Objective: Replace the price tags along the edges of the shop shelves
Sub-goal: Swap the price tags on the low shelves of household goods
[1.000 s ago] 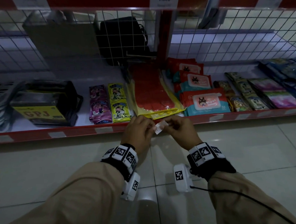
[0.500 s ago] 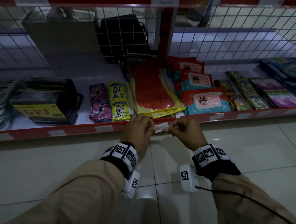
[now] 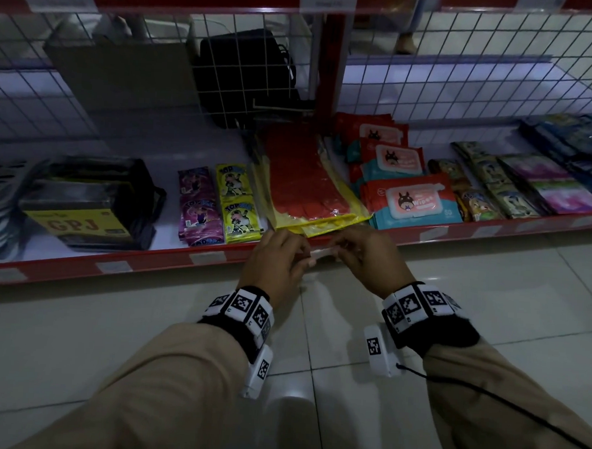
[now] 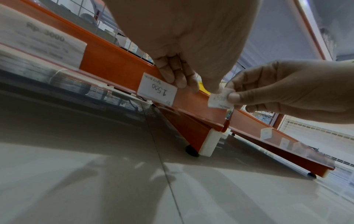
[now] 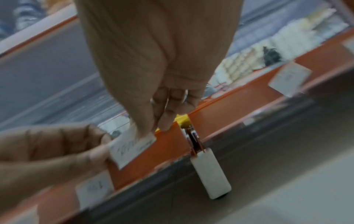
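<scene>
A small white price tag [image 3: 322, 251] is held between both hands against the red shelf edge strip [image 3: 169, 255], just below a yellow packet. My left hand [image 3: 300, 255] pinches its left end, and my right hand [image 3: 344, 251] pinches its right end. In the left wrist view the tag [image 4: 220, 100] sits under the right thumb, with the left hand [image 4: 206, 89] touching its top. The right wrist view shows the tag [image 5: 132, 148] with handwriting on it, held level along the strip. Another tag marked 1.500 [image 4: 157, 89] sits in the strip just to the left.
The bottom shelf holds wet wipe packs [image 3: 412, 203], a red and yellow packet [image 3: 307, 187], sachets [image 3: 220, 206] and a black GPJ pack [image 3: 86, 206]. More tags [image 3: 208, 256] sit along the strip. A white shelf foot [image 4: 209, 142] stands on the tiled floor [image 3: 75, 343].
Both hands have moved forward to the red shelf edge with the tag. The tag, tilted before, now lies level against the strip.
</scene>
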The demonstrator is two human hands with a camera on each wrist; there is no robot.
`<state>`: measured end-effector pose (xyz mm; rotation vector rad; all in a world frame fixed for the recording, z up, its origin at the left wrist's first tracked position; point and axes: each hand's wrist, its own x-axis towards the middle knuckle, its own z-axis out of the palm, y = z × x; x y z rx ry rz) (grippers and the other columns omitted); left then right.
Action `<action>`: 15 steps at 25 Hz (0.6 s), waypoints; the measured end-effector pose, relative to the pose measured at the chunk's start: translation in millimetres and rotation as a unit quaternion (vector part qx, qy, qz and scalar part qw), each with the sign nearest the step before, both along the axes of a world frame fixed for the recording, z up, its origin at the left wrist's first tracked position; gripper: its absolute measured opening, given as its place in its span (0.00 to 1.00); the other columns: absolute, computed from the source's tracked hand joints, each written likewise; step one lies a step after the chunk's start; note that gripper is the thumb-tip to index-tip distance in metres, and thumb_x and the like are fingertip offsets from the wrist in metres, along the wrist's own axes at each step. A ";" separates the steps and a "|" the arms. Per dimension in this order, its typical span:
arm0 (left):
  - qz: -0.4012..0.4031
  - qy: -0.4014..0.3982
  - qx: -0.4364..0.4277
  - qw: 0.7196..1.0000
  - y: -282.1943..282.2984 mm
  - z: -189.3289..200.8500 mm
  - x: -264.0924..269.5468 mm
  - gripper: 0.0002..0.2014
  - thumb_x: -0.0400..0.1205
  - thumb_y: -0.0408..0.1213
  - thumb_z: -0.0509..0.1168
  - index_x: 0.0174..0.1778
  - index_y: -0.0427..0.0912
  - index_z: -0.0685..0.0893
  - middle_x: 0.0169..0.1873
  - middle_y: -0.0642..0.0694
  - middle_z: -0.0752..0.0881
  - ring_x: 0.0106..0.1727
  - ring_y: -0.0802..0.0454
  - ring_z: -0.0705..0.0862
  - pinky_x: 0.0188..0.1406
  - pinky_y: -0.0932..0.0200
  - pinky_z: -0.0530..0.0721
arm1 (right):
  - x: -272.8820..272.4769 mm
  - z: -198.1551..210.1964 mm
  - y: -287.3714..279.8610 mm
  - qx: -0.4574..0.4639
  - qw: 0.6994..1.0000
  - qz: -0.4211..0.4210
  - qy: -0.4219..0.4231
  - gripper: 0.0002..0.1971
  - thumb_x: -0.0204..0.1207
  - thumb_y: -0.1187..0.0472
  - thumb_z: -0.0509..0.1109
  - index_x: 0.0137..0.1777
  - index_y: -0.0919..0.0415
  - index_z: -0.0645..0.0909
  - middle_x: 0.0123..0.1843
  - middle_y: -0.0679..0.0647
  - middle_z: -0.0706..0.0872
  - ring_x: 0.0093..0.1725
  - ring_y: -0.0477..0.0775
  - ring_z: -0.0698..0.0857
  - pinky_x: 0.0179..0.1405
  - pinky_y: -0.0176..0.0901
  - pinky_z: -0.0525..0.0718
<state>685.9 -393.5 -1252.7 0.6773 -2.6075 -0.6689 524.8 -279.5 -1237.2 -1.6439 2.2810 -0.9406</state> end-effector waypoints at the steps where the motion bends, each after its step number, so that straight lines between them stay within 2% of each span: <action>1: 0.004 0.002 0.006 1.000 0.2 -0.3 0.3 0.10 0.80 0.44 0.67 0.53 0.45 0.81 0.52 0.48 0.80 0.56 0.48 0.73 0.55 0.52 0.74 | -2.3 0.2 0.8 -0.026 0.999 -0.022 -0.013 0.07 0.72 0.68 0.73 0.48 0.60 0.87 0.43 0.53 0.85 0.45 0.53 0.81 0.44 0.42 0.76; 3: 0.011 0.006 0.017 1.000 1.0 -1.2 -0.1 0.11 0.81 0.45 0.66 0.56 0.46 0.80 0.52 0.50 0.80 0.56 0.49 0.74 0.56 0.52 0.75 | -6.4 0.7 0.1 -0.067 0.996 -0.057 -0.012 0.06 0.73 0.68 0.73 0.47 0.60 0.87 0.43 0.51 0.84 0.43 0.51 0.79 0.43 0.41 0.74; 7: 0.037 0.024 0.038 0.998 3.4 0.1 -4.1 0.12 0.81 0.45 0.66 0.59 0.50 0.78 0.48 0.54 0.81 0.53 0.53 0.74 0.54 0.51 0.77 | -9.2 -2.8 -6.2 -0.043 0.998 -0.044 0.009 0.05 0.74 0.67 0.73 0.47 0.60 0.87 0.45 0.54 0.86 0.48 0.54 0.80 0.45 0.38 0.71; 12: 0.027 -0.006 -0.010 1.000 3.9 -2.3 -7.2 0.14 0.83 0.44 0.64 0.64 0.48 0.81 0.50 0.46 0.79 0.56 0.45 0.73 0.58 0.49 0.74 | -7.2 -6.7 -8.7 -0.032 0.999 -0.015 0.032 0.06 0.72 0.69 0.73 0.47 0.60 0.88 0.44 0.54 0.87 0.47 0.56 0.80 0.45 0.43 0.73; 15: 0.037 0.000 -0.025 0.999 4.3 -1.9 -10.2 0.11 0.83 0.43 0.64 0.58 0.45 0.85 0.48 0.44 0.80 0.53 0.43 0.74 0.57 0.50 0.73 | -7.1 -7.6 -8.2 -0.027 0.999 -0.015 0.037 0.05 0.73 0.67 0.73 0.47 0.60 0.88 0.44 0.55 0.87 0.48 0.56 0.80 0.45 0.46 0.76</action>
